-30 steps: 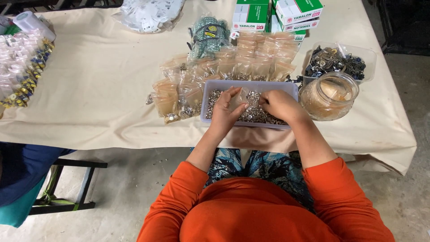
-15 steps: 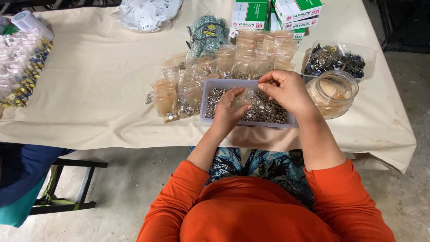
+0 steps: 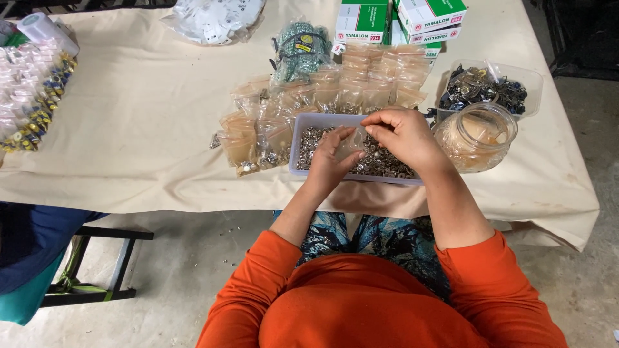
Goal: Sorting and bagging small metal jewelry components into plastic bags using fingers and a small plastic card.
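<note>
I'm at a makeshift packing bench, a small workshop sort of place rather than a home kitchen. A table (image 3: 129, 129) draped in plain beige cloth stands on a bare concrete floor (image 3: 193, 270). Spread over it are a grey tray of small metal fasteners (image 3: 387, 164), rows of little clear bags (image 3: 361, 84) already filled, green-and-white cartons (image 3: 400, 19) (stock boxes, by the look), and a glass jar (image 3: 477, 135).
</note>
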